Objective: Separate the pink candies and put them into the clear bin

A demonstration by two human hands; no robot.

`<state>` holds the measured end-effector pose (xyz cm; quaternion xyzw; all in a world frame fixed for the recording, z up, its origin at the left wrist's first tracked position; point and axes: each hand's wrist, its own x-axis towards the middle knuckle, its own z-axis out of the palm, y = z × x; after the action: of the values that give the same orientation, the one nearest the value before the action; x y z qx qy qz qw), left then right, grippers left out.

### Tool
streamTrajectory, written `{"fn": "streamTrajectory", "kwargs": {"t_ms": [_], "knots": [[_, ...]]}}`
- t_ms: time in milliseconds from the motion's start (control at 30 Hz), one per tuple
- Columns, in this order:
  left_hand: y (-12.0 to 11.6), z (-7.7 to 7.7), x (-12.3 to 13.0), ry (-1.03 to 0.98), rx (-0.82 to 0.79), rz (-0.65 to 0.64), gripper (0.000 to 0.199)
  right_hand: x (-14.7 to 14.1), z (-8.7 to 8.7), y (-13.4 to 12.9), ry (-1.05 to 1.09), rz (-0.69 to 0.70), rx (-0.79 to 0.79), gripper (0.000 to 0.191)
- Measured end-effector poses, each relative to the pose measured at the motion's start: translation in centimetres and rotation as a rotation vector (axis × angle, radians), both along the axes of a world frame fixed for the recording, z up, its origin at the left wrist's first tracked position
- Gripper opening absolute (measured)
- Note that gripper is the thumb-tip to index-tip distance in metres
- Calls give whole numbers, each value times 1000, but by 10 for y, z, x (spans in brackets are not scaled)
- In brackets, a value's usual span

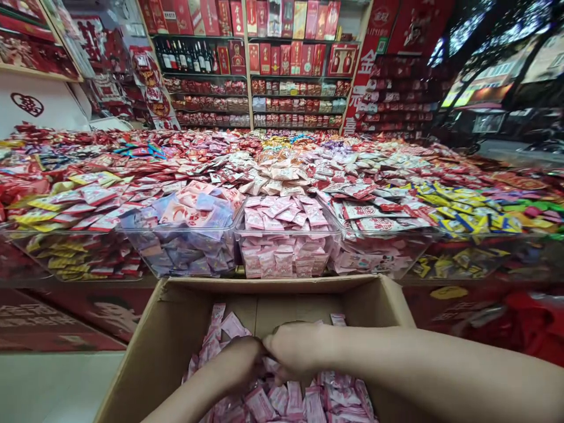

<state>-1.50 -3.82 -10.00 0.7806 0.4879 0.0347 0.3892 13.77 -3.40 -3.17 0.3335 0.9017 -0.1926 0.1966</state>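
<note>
Both my hands reach down into an open cardboard box [150, 346] that holds many small pink sachets [259, 405]. My left hand [244, 358] is low on the left among the sachets, its fingers turned down and hidden in shadow. Beside and touching it, my right hand [295, 349] has its fingers curled inward, closed around part of a pink sachet [271, 365] that shows between the hands. The sachets look like wrapped sweets; their print is too small to read. More of them lean against the box's left inner side.
Just beyond the box stands a clear bin [286, 235] of similar pink sachets. Next to it are bins of purple-blue packets [185, 217], red-and-white packets [374, 217] and yellow packets [462, 211]. Heaped sweets cover the display behind. Shelves with red boxes [295, 59] and bottles [187, 57] line the back.
</note>
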Motion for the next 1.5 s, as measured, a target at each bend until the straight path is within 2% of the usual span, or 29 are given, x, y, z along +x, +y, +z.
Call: {"fn": "streamTrajectory", "kwargs": {"t_ms": [100, 200, 267, 333, 433, 500, 600, 700, 833, 900, 967, 1067, 1133, 1200, 1267, 1400, 1500], "knots": [[5, 19, 3, -77, 67, 8, 15, 8, -8, 9, 219, -163, 29, 48], [6, 44, 3, -163, 112, 47, 14, 22, 3, 10, 525, -294, 40, 36], [5, 60, 0, -327, 67, 155, 18, 28, 15, 9, 755, -399, -37, 29], [3, 72, -2, -573, -36, 306, 21, 32, 25, 8, 979, -527, -227, 23], [-2, 81, -3, -834, -135, 450, 23, 34, 33, 7, 1183, -649, -519, 20], [-4, 81, -2, -890, -136, 471, 21, 34, 35, 8, 1219, -662, -601, 20], [-5, 78, -1, -959, -117, 482, 19, 34, 35, 10, 1250, -691, -636, 22], [-5, 76, 0, -970, -143, 433, 19, 32, 31, 9, 1266, -726, -530, 23], [-6, 76, 3, -876, -104, 395, 14, 33, 30, 3, 1265, -636, -203, 16], [-6, 75, 5, -848, -119, 373, 16, 40, 40, 4, 1301, -561, -19, 15], [-6, 72, 7, -779, -153, 338, 17, 53, 59, 10, 1338, -524, 248, 16], [-4, 64, 10, -632, -147, 293, 14, 81, 92, 32, 1219, -458, 712, 20], [-3, 58, 12, -561, -126, 259, 12, 98, 111, 51, 990, -385, 856, 21], [-3, 54, 14, -532, -123, 230, 12, 109, 122, 67, 757, -342, 847, 23], [-3, 50, 15, -533, -131, 206, 13, 111, 130, 77, 576, -309, 746, 24], [-3, 45, 15, -530, -139, 184, 14, 100, 136, 83, 338, -209, 536, 23], [-2, 43, 13, -522, -131, 175, 13, 90, 136, 86, 227, -165, 478, 25]]}}
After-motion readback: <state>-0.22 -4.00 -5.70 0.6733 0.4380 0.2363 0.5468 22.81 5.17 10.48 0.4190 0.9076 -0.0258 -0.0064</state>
